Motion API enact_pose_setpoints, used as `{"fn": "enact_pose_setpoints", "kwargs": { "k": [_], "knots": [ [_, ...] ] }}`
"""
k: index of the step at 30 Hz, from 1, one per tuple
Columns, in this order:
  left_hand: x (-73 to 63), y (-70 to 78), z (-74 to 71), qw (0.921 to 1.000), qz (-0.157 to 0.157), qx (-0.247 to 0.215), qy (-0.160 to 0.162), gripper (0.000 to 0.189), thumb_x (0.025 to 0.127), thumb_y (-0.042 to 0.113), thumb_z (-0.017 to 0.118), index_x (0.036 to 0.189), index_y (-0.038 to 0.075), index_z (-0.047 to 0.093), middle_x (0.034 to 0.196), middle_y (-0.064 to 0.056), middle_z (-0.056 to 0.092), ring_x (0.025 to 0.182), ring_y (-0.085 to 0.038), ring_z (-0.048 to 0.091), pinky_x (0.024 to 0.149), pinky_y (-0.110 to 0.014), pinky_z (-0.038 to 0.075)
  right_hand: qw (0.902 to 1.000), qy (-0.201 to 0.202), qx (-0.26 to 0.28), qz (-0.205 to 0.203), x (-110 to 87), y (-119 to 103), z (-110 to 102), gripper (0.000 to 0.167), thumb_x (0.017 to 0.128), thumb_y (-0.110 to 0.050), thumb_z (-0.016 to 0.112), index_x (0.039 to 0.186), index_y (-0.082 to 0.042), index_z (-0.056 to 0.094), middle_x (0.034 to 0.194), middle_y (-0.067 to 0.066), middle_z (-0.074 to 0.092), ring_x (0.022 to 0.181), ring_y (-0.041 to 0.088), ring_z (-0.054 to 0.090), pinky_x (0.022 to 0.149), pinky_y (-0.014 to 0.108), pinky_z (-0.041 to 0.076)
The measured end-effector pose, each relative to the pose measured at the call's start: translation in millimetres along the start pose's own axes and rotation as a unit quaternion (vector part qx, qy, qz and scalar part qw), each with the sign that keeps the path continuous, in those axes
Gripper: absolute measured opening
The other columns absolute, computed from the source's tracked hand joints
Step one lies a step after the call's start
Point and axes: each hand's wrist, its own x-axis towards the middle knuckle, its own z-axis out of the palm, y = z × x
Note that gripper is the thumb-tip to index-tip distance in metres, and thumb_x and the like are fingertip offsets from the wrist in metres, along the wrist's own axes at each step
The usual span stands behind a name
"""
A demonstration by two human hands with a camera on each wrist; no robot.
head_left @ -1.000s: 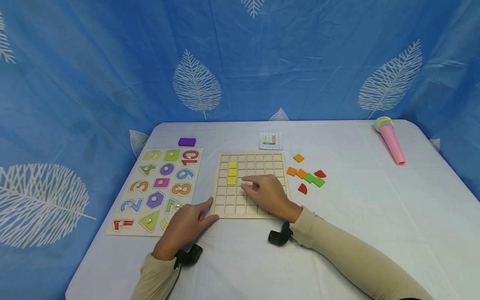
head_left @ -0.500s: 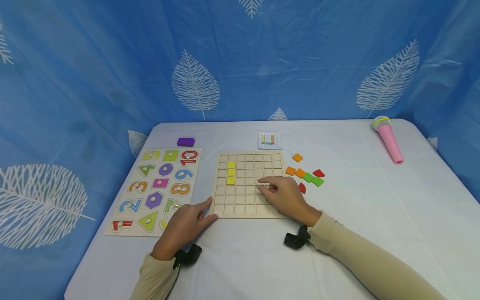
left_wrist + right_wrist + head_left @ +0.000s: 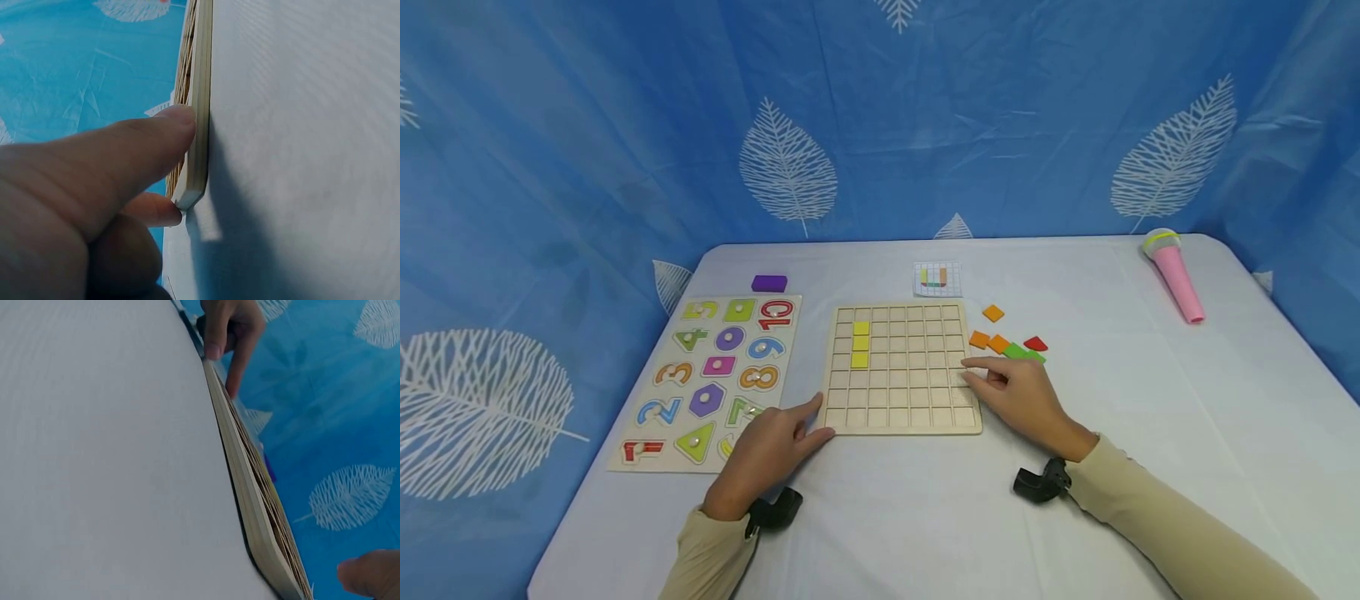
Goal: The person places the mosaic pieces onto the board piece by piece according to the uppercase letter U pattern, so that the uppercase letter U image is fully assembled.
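A wooden grid board (image 3: 898,372) lies in front of me with a column of yellow square tiles (image 3: 861,344) in its left part. At its near left corner my left hand (image 3: 769,448) touches the edges with an extended thumb and index finger, also visible in the left wrist view, thumb (image 3: 156,134) on the wood. My right hand (image 3: 1026,400) is over the board's right edge, thumb and index fingertips apart with nothing between them. Just beyond it lie orange tiles (image 3: 979,339), green tiles (image 3: 1015,351) and a red quarter-round piece (image 3: 1036,343). Another red piece is hidden behind this hand.
A number and shape puzzle board (image 3: 718,387) lies left, partly under my left hand. Behind it is a purple block (image 3: 769,283). A small pattern card (image 3: 937,279) is beyond the grid board. A pink microphone (image 3: 1180,283) lies at the far right. Blue curtain hangs behind the table.
My right hand has moved right from the middle of the grid board to its right edge, now covering one red piece. The left hand and the yellow tiles stay as they were.
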Motion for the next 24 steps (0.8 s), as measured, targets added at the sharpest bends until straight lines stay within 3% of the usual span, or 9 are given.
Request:
{"fn": "enact_pose_setpoints", "kwargs": {
  "k": [6, 13, 24],
  "knots": [
    [-0.2, -1.4, 0.4, 1.0, 0.001, -0.004, -0.001, 0.059, 0.093, 0.033, 0.077, 0.142, 0.005, 0.061, 0.054, 0.009, 0.037, 0.045, -0.005, 0.032, 0.046, -0.024, 0.027, 0.9999, 0.007, -0.011, -0.005, -4.3, 17.4, -15.2, 0.016, 0.085, -0.011, 0.084, 0.1, -0.012, 0.082, 0.054, -0.015, 0.035, 0.05, 0.005, 0.035, 0.05, 0.023, 0.028],
    [-2.8, -0.7, -0.1, 1.0, -0.005, -0.005, -0.002, 0.059, 0.092, 0.033, 0.077, 0.142, 0.005, 0.061, 0.054, 0.008, 0.037, 0.045, -0.005, 0.033, 0.046, -0.024, 0.027, 0.9992, 0.014, -0.023, 0.028, -0.4, 40.1, -33.9, 0.016, 0.085, -0.014, 0.085, 0.101, -0.01, 0.082, 0.052, -0.013, 0.034, 0.049, 0.006, 0.031, 0.048, 0.024, 0.025],
    [-3.2, 0.2, -0.4, 0.9998, -0.014, -0.011, -0.005, 0.06, 0.092, 0.032, 0.078, 0.143, 0.005, 0.06, 0.054, 0.008, 0.038, 0.045, -0.006, 0.034, 0.045, -0.023, 0.027, 0.9904, -0.049, -0.058, 0.116, 5.4, 72.3, -75.6, 0.022, 0.093, -0.021, 0.078, 0.113, -0.012, 0.08, 0.059, -0.003, 0.043, 0.055, 0.015, 0.039, 0.052, 0.03, 0.029]
  ]
}}
